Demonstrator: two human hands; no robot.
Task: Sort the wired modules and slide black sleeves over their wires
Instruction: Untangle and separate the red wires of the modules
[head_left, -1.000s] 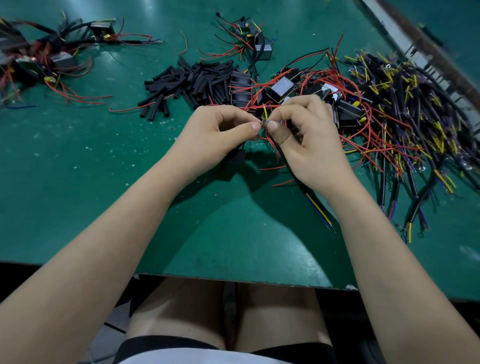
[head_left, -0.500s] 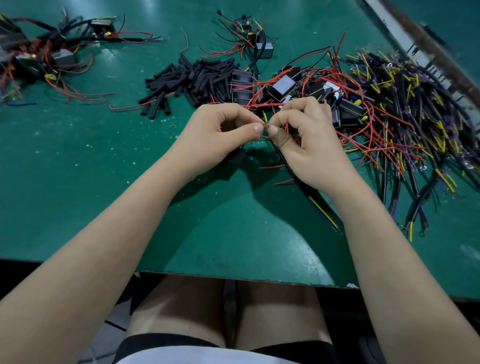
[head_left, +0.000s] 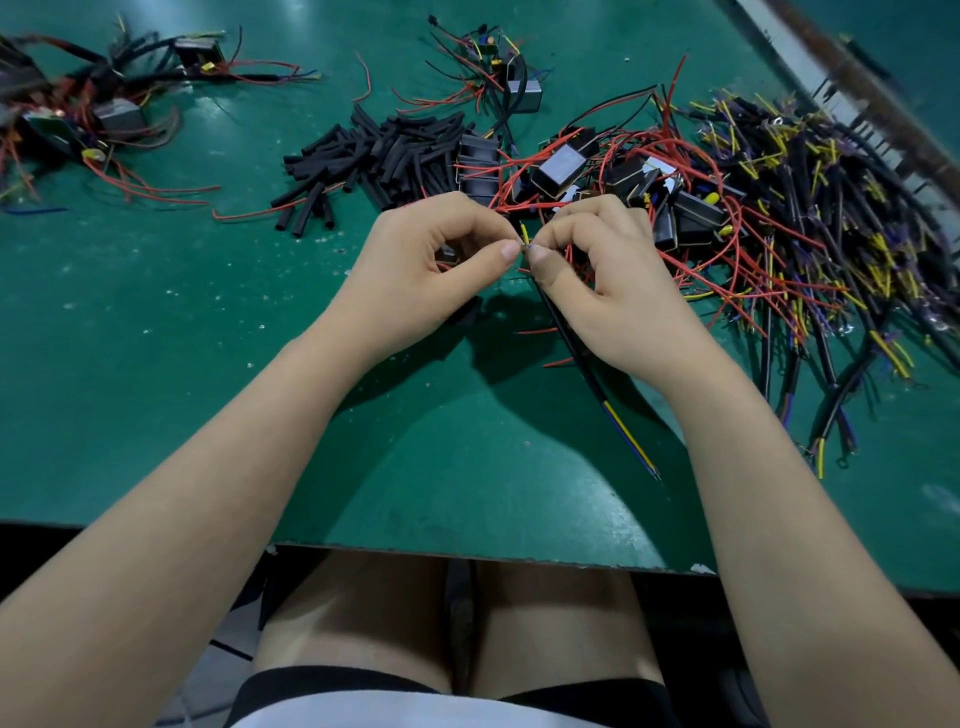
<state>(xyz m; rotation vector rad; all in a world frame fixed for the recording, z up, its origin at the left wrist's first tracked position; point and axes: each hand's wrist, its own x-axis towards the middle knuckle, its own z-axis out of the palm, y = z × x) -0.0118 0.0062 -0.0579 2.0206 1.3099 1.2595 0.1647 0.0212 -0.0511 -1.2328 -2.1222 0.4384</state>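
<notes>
The left hand hides whatever it pinches. The right hand covers part of the cable. The module cluster at upper left is cut off by the frame edge.

You find no legible text, label, brand, number or sign here: the modules and black sleeves show no readable markings.
</notes>
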